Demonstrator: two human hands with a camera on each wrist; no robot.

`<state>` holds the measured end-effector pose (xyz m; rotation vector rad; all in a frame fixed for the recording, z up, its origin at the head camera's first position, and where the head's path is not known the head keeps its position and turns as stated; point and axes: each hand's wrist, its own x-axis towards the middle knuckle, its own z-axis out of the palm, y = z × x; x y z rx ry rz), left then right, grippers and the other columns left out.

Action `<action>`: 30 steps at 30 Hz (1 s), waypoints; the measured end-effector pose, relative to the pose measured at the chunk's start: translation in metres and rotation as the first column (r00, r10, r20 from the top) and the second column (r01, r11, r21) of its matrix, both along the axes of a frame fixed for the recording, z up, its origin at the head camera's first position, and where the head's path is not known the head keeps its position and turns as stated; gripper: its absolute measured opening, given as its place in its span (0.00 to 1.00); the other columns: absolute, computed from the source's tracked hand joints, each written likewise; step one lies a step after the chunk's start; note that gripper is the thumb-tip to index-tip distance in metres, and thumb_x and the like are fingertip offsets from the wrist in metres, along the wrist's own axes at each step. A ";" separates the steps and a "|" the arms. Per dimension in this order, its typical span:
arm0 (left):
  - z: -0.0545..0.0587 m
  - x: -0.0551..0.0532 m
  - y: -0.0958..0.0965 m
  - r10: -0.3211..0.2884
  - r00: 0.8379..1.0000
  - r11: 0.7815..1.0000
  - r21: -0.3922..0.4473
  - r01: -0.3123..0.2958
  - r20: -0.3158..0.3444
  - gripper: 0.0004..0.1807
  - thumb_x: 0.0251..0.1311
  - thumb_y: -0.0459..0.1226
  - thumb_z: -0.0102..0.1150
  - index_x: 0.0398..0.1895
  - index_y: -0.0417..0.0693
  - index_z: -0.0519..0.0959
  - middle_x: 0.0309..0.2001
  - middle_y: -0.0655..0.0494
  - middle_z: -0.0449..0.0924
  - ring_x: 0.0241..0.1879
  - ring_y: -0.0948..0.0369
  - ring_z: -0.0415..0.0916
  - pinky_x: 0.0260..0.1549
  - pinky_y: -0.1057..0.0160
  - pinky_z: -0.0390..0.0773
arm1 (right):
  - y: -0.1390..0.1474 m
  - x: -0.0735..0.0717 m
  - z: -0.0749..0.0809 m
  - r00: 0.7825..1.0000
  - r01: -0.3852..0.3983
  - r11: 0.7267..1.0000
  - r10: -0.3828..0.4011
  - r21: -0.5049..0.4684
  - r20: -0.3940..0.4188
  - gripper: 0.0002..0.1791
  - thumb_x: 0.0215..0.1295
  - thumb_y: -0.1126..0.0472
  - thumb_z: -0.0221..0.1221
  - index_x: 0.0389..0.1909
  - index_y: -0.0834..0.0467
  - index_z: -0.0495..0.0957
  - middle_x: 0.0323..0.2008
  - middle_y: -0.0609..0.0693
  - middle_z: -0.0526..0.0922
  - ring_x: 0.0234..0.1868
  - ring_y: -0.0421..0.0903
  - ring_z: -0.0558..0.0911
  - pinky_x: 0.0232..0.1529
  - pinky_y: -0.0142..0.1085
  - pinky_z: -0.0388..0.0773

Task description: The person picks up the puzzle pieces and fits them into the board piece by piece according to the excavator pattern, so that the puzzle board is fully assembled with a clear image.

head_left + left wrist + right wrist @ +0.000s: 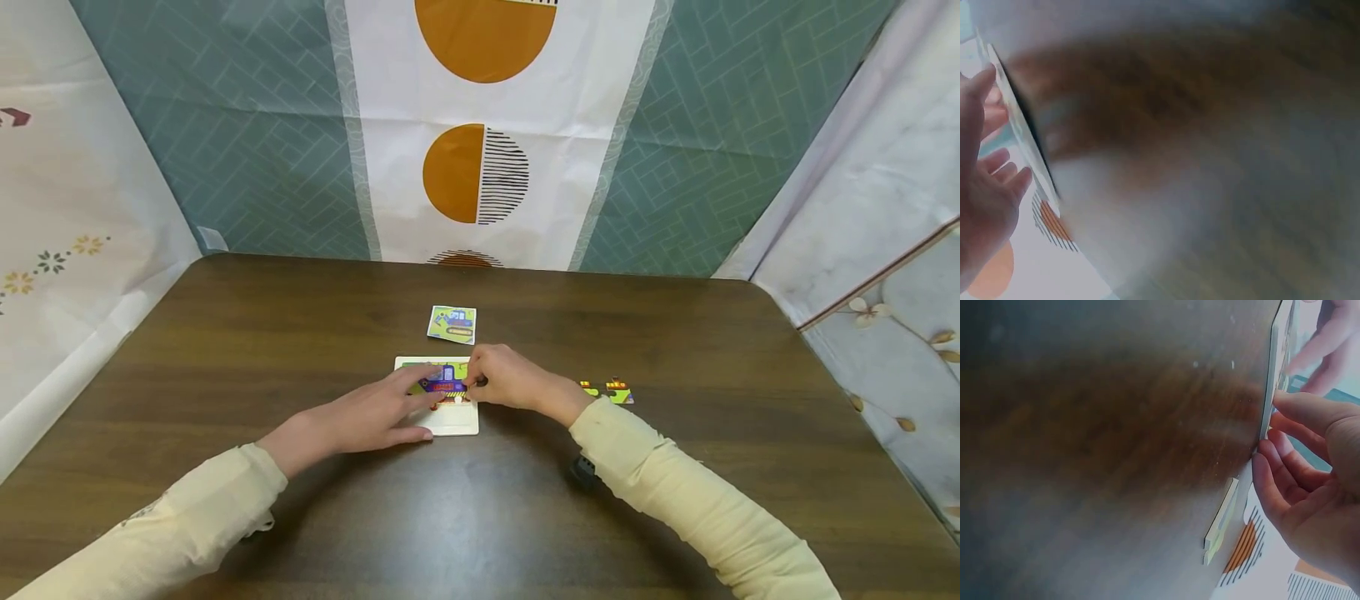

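puzzle board (455, 423) sits in the middle of the table (315, 317), partly filled in, with a bare white strip along its 6 o'clock side. left hand (382, 408) comes in from about 8 o'clock, fingers spread over the picture and thumb down by the near edge. i'd leave it like that, light but steady, so the board doesn't skate. right hand (513, 379) is at the 3 o'clock edge, thumb and fingertips bunched close together; honestly can't tell if there's a piece between them. if there is, i'd line up the printed lines first, then press flat from above instead of shoving sideways, cause a sideways push could pop the neighbours up. picture card (452, 323) lies just off the board at 12 o'clock, so a quick look there should settle the angle. loose pieces (618, 392) lie well apart at 3 o'clock, partly behind the right forearm, so watch that sleeve (637, 446).
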<state>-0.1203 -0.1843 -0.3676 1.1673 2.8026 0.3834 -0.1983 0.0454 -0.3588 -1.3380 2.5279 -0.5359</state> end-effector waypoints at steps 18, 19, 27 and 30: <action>0.006 -0.003 -0.035 0.206 0.956 0.979 -0.041 -0.201 0.210 0.52 0.57 0.64 0.57 0.73 0.36 0.57 0.74 0.41 0.50 0.72 0.45 0.47 0.66 0.40 0.51 | -0.003 0.001 0.001 0.999 0.030 0.999 -0.030 0.016 0.030 0.08 0.59 0.64 0.67 0.38 0.63 0.86 0.35 0.50 0.77 0.34 0.42 0.73 0.35 0.27 0.71; 0.005 -0.004 -0.035 0.205 0.956 0.979 -0.038 -0.201 0.211 0.52 0.57 0.64 0.57 0.73 0.36 0.57 0.74 0.42 0.50 0.72 0.45 0.48 0.66 0.40 0.51 | -0.003 0.000 0.001 0.999 0.028 0.999 -0.029 0.016 0.033 0.08 0.59 0.64 0.67 0.38 0.63 0.86 0.35 0.50 0.77 0.34 0.42 0.73 0.35 0.27 0.71; 0.001 -0.008 -0.035 0.230 0.949 0.973 -0.064 -0.222 0.215 0.53 0.54 0.65 0.59 0.73 0.40 0.58 0.75 0.45 0.50 0.71 0.44 0.50 0.65 0.40 0.54 | 0.009 -0.010 0.004 0.997 -0.008 0.999 0.011 -0.035 0.077 0.08 0.60 0.65 0.65 0.40 0.61 0.86 0.36 0.47 0.83 0.34 0.38 0.78 0.39 0.27 0.75; 0.000 -0.009 -0.034 0.237 0.947 0.971 -0.066 -0.228 0.218 0.53 0.53 0.65 0.59 0.73 0.40 0.58 0.75 0.45 0.50 0.72 0.45 0.50 0.66 0.41 0.53 | 0.015 -0.013 0.008 0.993 0.012 0.999 -0.006 -0.047 0.119 0.10 0.62 0.65 0.64 0.44 0.62 0.85 0.40 0.49 0.86 0.37 0.38 0.82 0.43 0.29 0.77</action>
